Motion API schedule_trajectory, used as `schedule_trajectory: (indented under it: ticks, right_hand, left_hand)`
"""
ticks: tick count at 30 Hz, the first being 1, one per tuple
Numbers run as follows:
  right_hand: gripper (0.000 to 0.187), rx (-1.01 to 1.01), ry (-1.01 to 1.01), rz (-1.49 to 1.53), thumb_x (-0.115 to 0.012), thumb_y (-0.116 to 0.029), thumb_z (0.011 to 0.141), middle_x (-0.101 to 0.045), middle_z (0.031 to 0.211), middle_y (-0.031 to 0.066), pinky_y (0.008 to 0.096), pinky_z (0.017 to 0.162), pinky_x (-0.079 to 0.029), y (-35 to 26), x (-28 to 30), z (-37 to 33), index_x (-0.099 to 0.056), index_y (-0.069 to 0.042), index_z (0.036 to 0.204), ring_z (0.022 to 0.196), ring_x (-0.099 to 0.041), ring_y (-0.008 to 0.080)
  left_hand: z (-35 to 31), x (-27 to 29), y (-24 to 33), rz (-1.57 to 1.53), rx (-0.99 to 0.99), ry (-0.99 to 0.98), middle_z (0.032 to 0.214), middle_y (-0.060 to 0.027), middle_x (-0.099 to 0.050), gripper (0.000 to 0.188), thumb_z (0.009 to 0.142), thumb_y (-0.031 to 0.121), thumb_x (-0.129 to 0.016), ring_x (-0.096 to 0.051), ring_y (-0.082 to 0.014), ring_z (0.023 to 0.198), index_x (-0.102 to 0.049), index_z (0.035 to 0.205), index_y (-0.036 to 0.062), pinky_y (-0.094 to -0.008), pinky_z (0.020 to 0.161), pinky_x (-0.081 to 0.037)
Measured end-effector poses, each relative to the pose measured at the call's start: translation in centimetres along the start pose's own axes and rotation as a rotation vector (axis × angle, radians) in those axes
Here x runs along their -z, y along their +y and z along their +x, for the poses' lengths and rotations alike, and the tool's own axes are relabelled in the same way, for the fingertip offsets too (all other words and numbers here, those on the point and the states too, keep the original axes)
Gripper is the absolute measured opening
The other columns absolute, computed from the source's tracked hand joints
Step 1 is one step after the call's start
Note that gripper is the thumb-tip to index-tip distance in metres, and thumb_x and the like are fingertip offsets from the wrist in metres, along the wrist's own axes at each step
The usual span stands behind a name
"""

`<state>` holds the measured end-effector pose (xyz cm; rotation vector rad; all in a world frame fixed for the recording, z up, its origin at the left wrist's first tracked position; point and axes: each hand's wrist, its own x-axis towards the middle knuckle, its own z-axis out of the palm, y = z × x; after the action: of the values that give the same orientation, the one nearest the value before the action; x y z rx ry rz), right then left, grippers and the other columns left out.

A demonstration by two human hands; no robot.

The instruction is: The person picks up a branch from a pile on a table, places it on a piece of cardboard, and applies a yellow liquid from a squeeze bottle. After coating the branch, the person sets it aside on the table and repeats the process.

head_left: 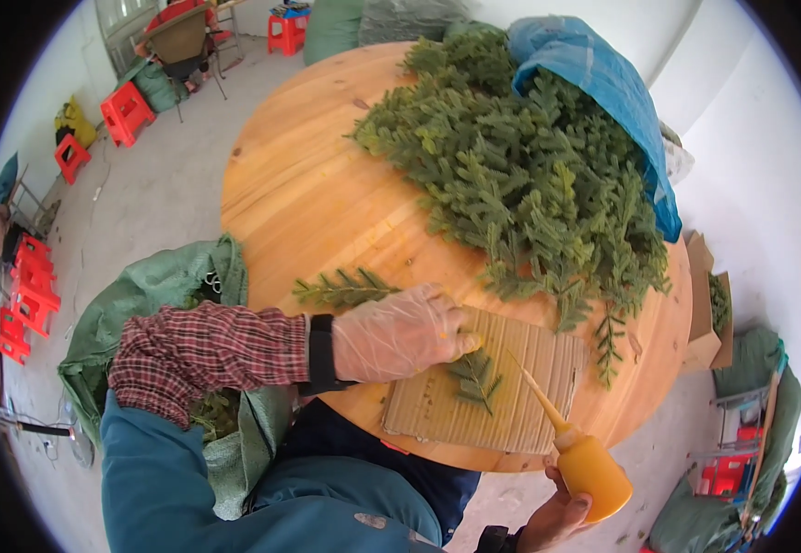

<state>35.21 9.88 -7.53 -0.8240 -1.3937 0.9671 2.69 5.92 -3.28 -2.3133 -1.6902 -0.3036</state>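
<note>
My left hand [399, 337], in a thin clear plastic glove, is closed over the near part of the table. Its fingers pinch a small green fir sprig [476, 380], whose tip points down over a sheet of corrugated cardboard [428, 410]. Another fir branch [343, 289] shows on the far side of that hand; whether the two join is hidden. At the lower right my right hand [555, 518] is wrapped round a yellow squeeze bottle [596, 477]. The bottle's long thin nozzle slants up and left, its tip above the cardboard near the sprig.
A large heap of fir branches [539, 175] covers the far right of the round wooden table [299, 166], partly under a blue plastic sack [594, 69]. A green woven sack [156, 276] stands at my left. Beyond the table's right edge is a cardboard box [701, 309]. Red stools [126, 112] stand on the floor.
</note>
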Motion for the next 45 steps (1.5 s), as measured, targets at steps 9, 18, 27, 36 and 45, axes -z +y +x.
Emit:
schedule_trajectory:
  ticks: [9,18,27,36,45]
  right_hand:
    - [0.069,-0.003,-0.007,0.102,-0.069,-0.039,0.090,-0.056,0.121,0.0217,0.0458,0.075,-0.059,0.3,0.5,0.5,-0.037,-0.002,0.139,0.096,-0.064,0.0376]
    - [0.070,-0.014,0.003,0.069,-0.070,-0.036,0.090,-0.054,0.124,0.0207,0.0460,0.076,-0.059,2.2,1.4,0.6,-0.034,-0.005,0.141,0.099,-0.063,0.0374]
    - [0.070,-0.028,-0.009,0.029,-0.071,-0.035,0.090,-0.055,0.123,0.0221,0.0457,0.077,-0.059,1.6,1.5,0.4,-0.035,-0.004,0.141,0.098,-0.064,0.0376]
    - [0.068,-0.038,-0.004,0.001,-0.070,-0.036,0.090,-0.055,0.122,0.0221,0.0451,0.078,-0.059,1.6,1.0,0.5,-0.036,-0.002,0.139,0.098,-0.064,0.0374]
    - [0.070,-0.039,0.080,0.072,-0.071,-0.037,0.089,-0.055,0.120,0.0230,0.0443,0.078,-0.059,1.2,1.6,0.0,-0.036,0.000,0.137,0.099,-0.064,0.0367]
  left_hand:
    - [-2.5,4.7,-3.3,0.193,0.130,0.073,0.094,-0.0079,-0.058,0.016,0.085,0.021,-0.056,-0.058,-0.0248,0.095,-0.061,0.094,0.0088,-0.0417,0.089,-0.045]
    - [-7.0,4.7,-17.3,0.051,0.673,-0.125,0.092,-0.0194,-0.066,0.024,0.082,0.023,-0.060,-0.064,-0.0376,0.091,-0.064,0.095,0.0041,-0.0481,0.079,-0.050]
    - [-5.1,-2.0,-25.4,0.174,0.858,0.027,0.090,-0.0209,-0.069,0.023,0.082,0.025,-0.063,-0.066,-0.0372,0.087,-0.067,0.089,0.0041,-0.0470,0.077,-0.051]
    - [-6.6,1.7,-22.3,-0.098,0.963,0.386,0.087,-0.0195,-0.068,0.028,0.084,0.027,-0.065,-0.067,-0.0343,0.082,-0.066,0.092,0.0005,-0.0425,0.074,-0.052]
    - [-2.6,4.3,-6.2,0.244,0.475,0.477,0.072,-0.0083,-0.055,0.018,0.079,0.024,-0.070,-0.058,-0.0249,0.069,-0.058,0.079,0.0115,-0.0387,0.061,-0.045]
